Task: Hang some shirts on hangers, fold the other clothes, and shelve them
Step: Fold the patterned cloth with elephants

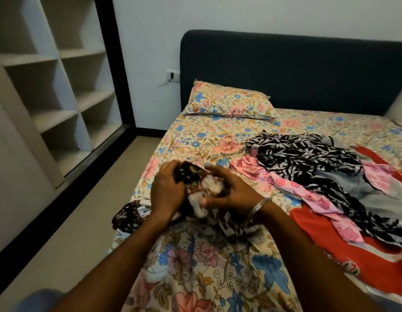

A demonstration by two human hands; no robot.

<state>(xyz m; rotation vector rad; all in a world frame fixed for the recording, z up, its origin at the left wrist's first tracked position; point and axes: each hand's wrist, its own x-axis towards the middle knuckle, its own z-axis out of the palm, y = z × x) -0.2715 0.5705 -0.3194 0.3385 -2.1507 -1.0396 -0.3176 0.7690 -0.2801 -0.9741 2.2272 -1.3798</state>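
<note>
A dark floral-print garment (192, 176) with a white inner side lies bunched at the left edge of the bed (209, 143). My left hand (166, 190) grips its dark part from the left. My right hand (231, 192) pinches the white fabric from the right, and a metal bangle sits on that wrist. More of the same garment trails below my hands and off to the left (128, 217). To the right lies a pile of clothes: a black-and-white patterned piece (308, 154), a pink printed one (285, 183), a grey one (362, 190) and a red shirt (314, 226).
An open wardrobe with bare white shelves (60, 86) stands at the left across a strip of floor (83, 221). A floral pillow (229, 101) rests against the dark blue headboard (285, 70). A wall socket (173, 75) is beside the bed.
</note>
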